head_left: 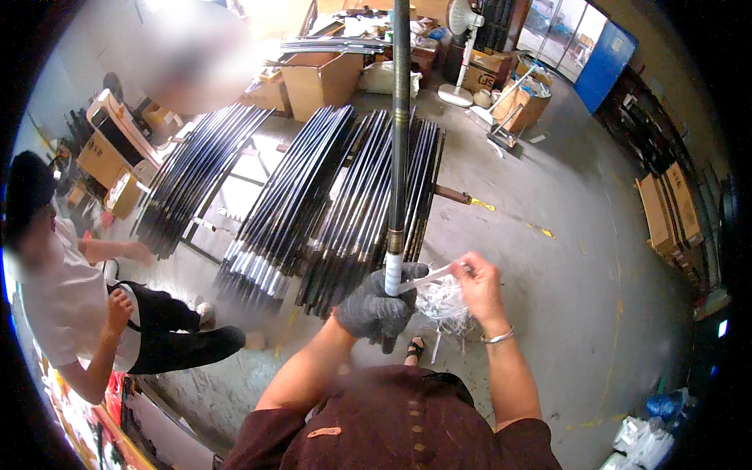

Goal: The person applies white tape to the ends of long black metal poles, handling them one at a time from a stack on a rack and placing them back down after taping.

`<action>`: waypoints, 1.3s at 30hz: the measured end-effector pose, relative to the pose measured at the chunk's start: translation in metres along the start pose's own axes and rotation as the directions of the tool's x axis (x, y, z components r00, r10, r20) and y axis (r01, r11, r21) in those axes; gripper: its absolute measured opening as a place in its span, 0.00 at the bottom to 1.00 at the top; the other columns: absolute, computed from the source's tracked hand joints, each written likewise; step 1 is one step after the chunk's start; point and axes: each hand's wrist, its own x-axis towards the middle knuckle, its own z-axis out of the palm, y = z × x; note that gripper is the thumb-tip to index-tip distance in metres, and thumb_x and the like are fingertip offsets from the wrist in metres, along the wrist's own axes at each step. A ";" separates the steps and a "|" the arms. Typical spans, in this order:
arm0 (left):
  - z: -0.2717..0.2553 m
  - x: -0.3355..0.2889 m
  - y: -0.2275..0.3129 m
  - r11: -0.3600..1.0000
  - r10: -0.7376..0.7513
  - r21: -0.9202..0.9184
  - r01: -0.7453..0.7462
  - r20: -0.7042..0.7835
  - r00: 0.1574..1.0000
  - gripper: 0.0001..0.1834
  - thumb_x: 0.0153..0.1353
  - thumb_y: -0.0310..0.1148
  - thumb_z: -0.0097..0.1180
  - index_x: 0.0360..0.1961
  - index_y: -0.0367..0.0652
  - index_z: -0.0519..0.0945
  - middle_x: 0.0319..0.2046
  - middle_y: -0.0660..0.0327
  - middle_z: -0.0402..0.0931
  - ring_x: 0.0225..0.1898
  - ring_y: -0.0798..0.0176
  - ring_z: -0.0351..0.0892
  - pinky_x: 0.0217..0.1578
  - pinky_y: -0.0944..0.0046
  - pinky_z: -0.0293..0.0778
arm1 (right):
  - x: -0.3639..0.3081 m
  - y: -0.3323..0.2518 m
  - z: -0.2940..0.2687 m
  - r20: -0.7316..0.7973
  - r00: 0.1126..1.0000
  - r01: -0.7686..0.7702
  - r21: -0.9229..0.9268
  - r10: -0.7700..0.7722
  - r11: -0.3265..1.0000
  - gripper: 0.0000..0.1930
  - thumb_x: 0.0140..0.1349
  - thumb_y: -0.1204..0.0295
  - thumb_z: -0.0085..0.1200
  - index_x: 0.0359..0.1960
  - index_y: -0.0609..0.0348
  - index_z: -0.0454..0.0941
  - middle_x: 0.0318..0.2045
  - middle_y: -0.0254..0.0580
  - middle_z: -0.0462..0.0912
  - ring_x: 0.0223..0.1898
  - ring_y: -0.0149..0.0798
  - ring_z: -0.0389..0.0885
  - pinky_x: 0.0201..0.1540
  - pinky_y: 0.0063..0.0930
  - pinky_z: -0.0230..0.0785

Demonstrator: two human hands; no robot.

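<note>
Left hand (376, 304), in a grey knit glove, is closed in a fist around the butt end of a long black rod (399, 141); forearm comes up from the lower edge, elbow bent. The rod is held near upright in frame, running up past the racked rods to the top edge, with a gold band and a white-wrapped section just above the glove. Right hand (478, 286) is bare, a metal bangle (498, 337) at the wrist, fingers pinched on a white tape strip (427, 278) pulled taut from the rod's white section. A tangle of white strips (442, 301) is seen just below that hand. Bundles of black rods (329, 204) are laid on a low rack behind. Brown cardboard boxes (321, 78) are stacked at the far end, flat brown cartons (670, 207) along the right wall, a blue panel (605, 63) at upper right. A second person (86, 305) is crouched at left.
</note>
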 end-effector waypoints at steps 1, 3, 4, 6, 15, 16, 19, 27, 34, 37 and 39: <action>-0.003 0.001 -0.001 0.999 0.006 -0.049 -0.006 -0.009 1.000 0.46 0.38 0.42 0.75 0.56 0.32 0.67 0.29 0.60 0.76 0.22 0.65 0.75 0.22 0.65 0.72 | 0.005 0.021 -0.008 -0.091 0.996 0.006 -0.055 -0.011 0.998 0.09 0.59 0.73 0.58 0.25 0.62 0.73 0.17 0.36 0.77 0.21 0.25 0.69 0.23 0.26 0.62; -0.017 0.001 -0.016 0.992 0.055 -0.111 -0.059 -0.041 0.998 0.42 0.41 0.40 0.73 0.56 0.33 0.67 0.25 0.62 0.75 0.16 0.68 0.70 0.15 0.69 0.65 | 0.019 0.063 -0.026 -0.199 0.980 -0.026 -0.266 -0.029 0.964 0.10 0.58 0.71 0.58 0.25 0.62 0.72 0.18 0.43 0.77 0.18 0.37 0.71 0.23 0.31 0.62; -0.025 -0.002 -0.022 0.986 0.018 -0.167 -0.022 -0.021 1.000 0.40 0.43 0.39 0.72 0.56 0.33 0.67 0.25 0.63 0.74 0.15 0.69 0.69 0.14 0.70 0.64 | 0.022 0.081 -0.038 -0.226 0.974 -0.072 -0.417 -0.027 0.906 0.10 0.57 0.70 0.58 0.24 0.62 0.72 0.18 0.46 0.77 0.18 0.45 0.73 0.24 0.35 0.63; -0.015 -0.004 -0.025 0.967 0.027 -0.253 -0.043 -0.067 0.997 0.34 0.46 0.34 0.69 0.53 0.33 0.69 0.22 0.66 0.72 0.14 0.71 0.66 0.12 0.71 0.60 | 0.019 0.119 -0.051 -0.248 0.967 -0.071 -0.489 -0.061 0.869 0.12 0.57 0.70 0.57 0.23 0.63 0.70 0.15 0.47 0.71 0.17 0.41 0.67 0.25 0.35 0.62; -0.034 0.001 -0.039 0.899 0.044 -0.439 0.006 0.102 0.994 0.22 0.55 0.34 0.61 0.50 0.47 0.69 0.18 0.69 0.64 0.12 0.74 0.59 0.12 0.73 0.58 | -0.062 0.239 -0.101 -0.350 0.904 -0.423 -0.654 0.246 0.627 0.11 0.56 0.69 0.56 0.24 0.63 0.69 0.23 0.56 0.75 0.28 0.60 0.73 0.30 0.47 0.64; -0.030 -0.001 -0.035 0.938 0.016 -0.345 -0.020 -0.013 1.000 0.25 0.55 0.34 0.61 0.54 0.47 0.67 0.19 0.70 0.65 0.13 0.75 0.59 0.12 0.74 0.58 | -0.072 0.243 -0.112 -0.374 0.880 -0.474 -0.656 0.292 0.587 0.10 0.57 0.68 0.56 0.25 0.61 0.71 0.25 0.54 0.78 0.29 0.59 0.75 0.31 0.47 0.65; -0.053 -0.002 -0.048 0.975 0.023 -0.213 -0.067 -0.202 0.979 0.34 0.56 0.33 0.58 0.64 0.49 0.60 0.21 0.71 0.66 0.14 0.76 0.60 0.13 0.75 0.57 | -0.089 0.244 -0.145 -0.400 0.881 -0.472 -0.747 0.251 0.468 0.07 0.57 0.68 0.55 0.29 0.59 0.74 0.28 0.50 0.81 0.32 0.57 0.78 0.32 0.48 0.67; -0.136 -0.037 -0.010 0.990 0.106 0.129 -0.062 -0.376 0.921 0.36 0.56 0.34 0.61 0.65 0.45 0.61 0.51 0.56 0.75 0.40 0.68 0.75 0.33 0.72 0.72 | -0.181 0.305 -0.249 -0.523 0.725 -0.687 -0.592 0.448 0.422 0.11 0.51 0.71 0.58 0.26 0.67 0.72 0.27 0.56 0.77 0.31 0.59 0.75 0.35 0.48 0.67; -0.255 -0.056 -0.047 0.231 0.576 0.773 0.591 -0.598 0.557 0.33 0.57 0.42 0.58 0.63 0.48 0.64 0.50 0.46 0.74 0.48 0.46 0.76 0.49 0.52 0.71 | -0.370 0.326 -0.239 -0.410 0.548 -0.737 -0.650 0.729 0.189 0.12 0.51 0.70 0.58 0.26 0.70 0.73 0.21 0.52 0.75 0.24 0.48 0.73 0.30 0.44 0.67; -0.309 -0.051 -0.076 0.125 0.550 0.672 0.730 -0.660 0.513 0.30 0.59 0.41 0.54 0.63 0.57 0.64 0.47 0.49 0.76 0.42 0.41 0.77 0.42 0.49 0.73 | -0.381 0.294 -0.215 -0.314 0.526 -0.697 -0.692 0.790 0.189 0.13 0.51 0.68 0.58 0.27 0.70 0.73 0.21 0.52 0.75 0.25 0.50 0.73 0.30 0.45 0.67; -0.339 -0.036 -0.095 0.143 0.519 0.692 0.707 -0.661 0.542 0.32 0.59 0.47 0.50 0.65 0.59 0.60 0.51 0.45 0.72 0.45 0.43 0.77 0.45 0.47 0.72 | -0.383 0.276 -0.208 -0.283 0.521 -0.676 -0.713 0.806 0.186 0.14 0.51 0.67 0.58 0.27 0.69 0.73 0.22 0.53 0.75 0.25 0.51 0.73 0.30 0.45 0.67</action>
